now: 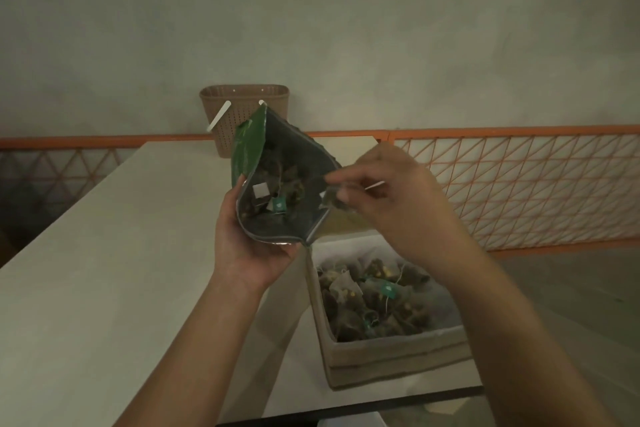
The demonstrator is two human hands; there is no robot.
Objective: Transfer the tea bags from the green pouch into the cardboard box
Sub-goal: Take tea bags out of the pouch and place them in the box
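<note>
No text, brand, number or sign can be read anywhere in the view. The green pouch [246, 146], just left of the frame's centre, carries only faint pale marks on its outer face, too blurred to make out. The small teal tag [279, 204] inside the pouch and the teal tag [389, 289] in the cardboard box [398, 355], lower right of centre, each show a pale mark, too small to tell as lettering.
</note>
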